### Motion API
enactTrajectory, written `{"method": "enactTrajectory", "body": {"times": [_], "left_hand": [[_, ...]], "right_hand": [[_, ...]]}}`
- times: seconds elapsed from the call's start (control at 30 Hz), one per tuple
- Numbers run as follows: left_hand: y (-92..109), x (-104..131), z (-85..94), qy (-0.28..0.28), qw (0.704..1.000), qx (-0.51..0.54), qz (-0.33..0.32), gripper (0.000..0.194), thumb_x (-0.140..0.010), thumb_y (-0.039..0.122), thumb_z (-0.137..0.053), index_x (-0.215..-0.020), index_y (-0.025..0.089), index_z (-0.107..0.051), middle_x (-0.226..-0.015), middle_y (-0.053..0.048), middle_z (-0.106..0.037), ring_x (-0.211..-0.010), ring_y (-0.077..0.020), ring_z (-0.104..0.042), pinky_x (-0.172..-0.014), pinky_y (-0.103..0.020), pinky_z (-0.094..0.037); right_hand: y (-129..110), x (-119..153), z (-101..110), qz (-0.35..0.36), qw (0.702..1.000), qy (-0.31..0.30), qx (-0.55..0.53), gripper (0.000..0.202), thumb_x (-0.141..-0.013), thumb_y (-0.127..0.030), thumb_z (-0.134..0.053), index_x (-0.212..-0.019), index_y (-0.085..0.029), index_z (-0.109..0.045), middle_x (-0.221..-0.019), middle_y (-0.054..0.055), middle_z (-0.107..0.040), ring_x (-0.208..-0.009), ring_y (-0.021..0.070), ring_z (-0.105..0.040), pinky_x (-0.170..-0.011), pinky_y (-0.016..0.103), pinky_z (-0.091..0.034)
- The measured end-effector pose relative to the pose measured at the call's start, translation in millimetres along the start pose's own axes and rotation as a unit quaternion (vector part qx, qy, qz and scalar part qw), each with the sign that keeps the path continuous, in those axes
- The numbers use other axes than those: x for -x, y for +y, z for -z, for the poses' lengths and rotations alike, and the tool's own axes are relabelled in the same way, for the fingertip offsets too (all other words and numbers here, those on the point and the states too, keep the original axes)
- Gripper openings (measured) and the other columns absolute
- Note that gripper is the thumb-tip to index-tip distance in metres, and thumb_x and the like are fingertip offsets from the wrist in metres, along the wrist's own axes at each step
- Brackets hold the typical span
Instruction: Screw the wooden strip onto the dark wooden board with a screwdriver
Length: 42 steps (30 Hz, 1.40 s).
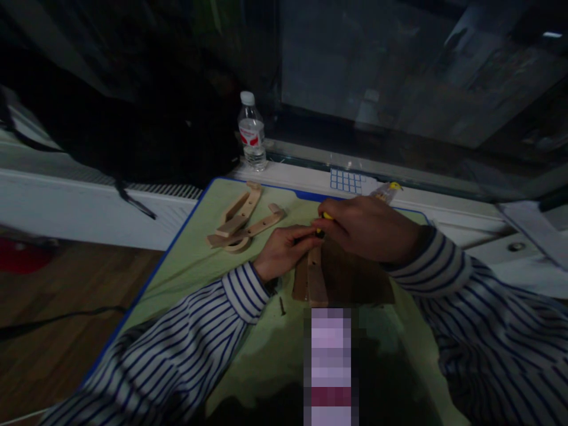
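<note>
Over worktop [190, 248], right hand [366, 228] clamped on yellow tool [328, 216]; left hand [284, 251] pinched beside it, can't tell on what. Off-axis push could skid off wooden strip [316, 281], jabbing left hand.

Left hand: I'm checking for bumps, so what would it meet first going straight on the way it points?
The left hand would likely first meet the yellow tool held in the right hand, though depth is unclear.

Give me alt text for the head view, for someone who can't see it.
The right hand holds a yellow tool at the far end of a wooden strip over a pale green table, with the left hand close beside it. Other wooden pieces lie to the left; a clear bottle stands beyond.
</note>
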<state>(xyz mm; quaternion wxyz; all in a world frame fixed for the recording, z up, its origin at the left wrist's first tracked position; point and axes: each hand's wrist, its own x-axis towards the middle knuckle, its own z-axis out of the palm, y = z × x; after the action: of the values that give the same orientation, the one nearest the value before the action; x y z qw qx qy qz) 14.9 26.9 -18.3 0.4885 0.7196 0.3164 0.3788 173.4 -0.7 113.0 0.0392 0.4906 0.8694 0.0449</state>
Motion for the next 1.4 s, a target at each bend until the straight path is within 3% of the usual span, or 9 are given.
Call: {"method": "enactTrajectory", "body": {"times": [0.17, 0.37, 0.5, 0.6, 0.8, 1.0, 1.4], "left_hand": [[1.6, 0.7, 1.7, 0.068, 0.99, -0.12, -0.031, 0.028, -0.077, 0.036, -0.07, -0.096, 0.016, -0.073, -0.075, -0.003, -0.069, -0.067, -0.0133, -0.058, -0.065, -0.024, -0.046], [4.2, -0.2, 5.8, 0.058, 0.984, -0.161, -0.043, 0.027, -0.079, 0.039, -0.068, -0.091, 0.016, -0.073, -0.076, -0.004, -0.069, -0.066, -0.0136, -0.059, -0.063, -0.025, -0.044], [3.9, 0.4, 5.1, 0.068, 0.984, -0.157, -0.049, 0.024, -0.079, 0.037, -0.068, -0.088, 0.015, -0.073, -0.068, -0.002, -0.066, -0.061, -0.0119, -0.055, -0.059, -0.023, -0.042], [2.0, 0.8, 3.8, 0.086, 0.986, -0.131, -0.051, 0.026, -0.078, 0.038, -0.069, -0.088, 0.014, -0.073, -0.071, -0.003, -0.067, -0.061, -0.0115, -0.055, -0.059, -0.023, -0.043], [-1.1, 0.6, 2.7, 0.088, 0.989, -0.116, -0.018, 0.031, -0.076, 0.042, -0.07, -0.09, 0.014, -0.074, -0.073, -0.004, -0.069, -0.061, -0.0116, -0.055, -0.056, -0.022, -0.043], [-5.3, -0.5, 5.1, 0.056, 0.995, -0.08, -0.009, 0.031, -0.078, 0.039, -0.069, -0.098, 0.016, -0.074, -0.084, -0.006, -0.073, -0.07, -0.0146, -0.063, -0.064, -0.025, -0.049], [0.1, -0.9, 11.0, -0.005, 1.0, 0.013, 0.013, 0.029, -0.08, 0.033, -0.066, -0.102, 0.015, -0.073, -0.092, -0.007, -0.075, -0.08, -0.0195, -0.068, -0.077, -0.031, -0.055]], "right_hand": [[0.2, -0.5, -0.4, -0.007, 1.0, 0.0, 0.013, 0.036, -0.097, -0.039, -0.031, -0.098, -0.016, -0.058, -0.077, 0.01, -0.069, -0.063, 0.0184, -0.061, -0.052, 0.029, -0.019], [1.7, -0.2, -1.9, 0.009, 1.0, 0.002, 0.007, 0.038, -0.097, -0.042, -0.032, -0.1, -0.016, -0.06, -0.078, 0.01, -0.069, -0.068, 0.0201, -0.063, -0.053, 0.028, -0.026], [6.5, 3.6, 1.7, 0.015, 0.998, 0.021, -0.063, 0.044, -0.096, -0.045, -0.035, -0.121, -0.015, -0.054, -0.107, 0.014, -0.069, -0.093, 0.0242, -0.064, -0.068, 0.033, -0.042], [11.5, 5.7, 4.0, 0.055, 0.99, 0.035, -0.128, 0.044, -0.095, -0.034, -0.041, -0.134, -0.013, -0.045, -0.126, 0.015, -0.061, -0.11, 0.0233, -0.059, -0.083, 0.036, -0.045], [16.6, 1.9, -3.6, 0.099, 0.979, 0.034, -0.173, 0.031, -0.091, -0.014, -0.043, -0.117, -0.016, -0.058, -0.117, 0.011, -0.066, -0.107, 0.0197, -0.06, -0.087, 0.035, -0.045], [15.6, 1.2, -8.9, 0.091, 0.982, 0.065, -0.15, 0.033, -0.088, -0.011, -0.046, -0.119, -0.016, -0.058, -0.115, 0.012, -0.066, -0.105, 0.0206, -0.06, -0.084, 0.035, -0.046], [-0.7, 7.3, -11.0, 0.052, 0.988, 0.069, -0.124, 0.033, -0.087, -0.012, -0.046, -0.117, -0.016, -0.057, -0.114, 0.011, -0.067, -0.101, 0.0219, -0.063, -0.081, 0.034, -0.048]]}}
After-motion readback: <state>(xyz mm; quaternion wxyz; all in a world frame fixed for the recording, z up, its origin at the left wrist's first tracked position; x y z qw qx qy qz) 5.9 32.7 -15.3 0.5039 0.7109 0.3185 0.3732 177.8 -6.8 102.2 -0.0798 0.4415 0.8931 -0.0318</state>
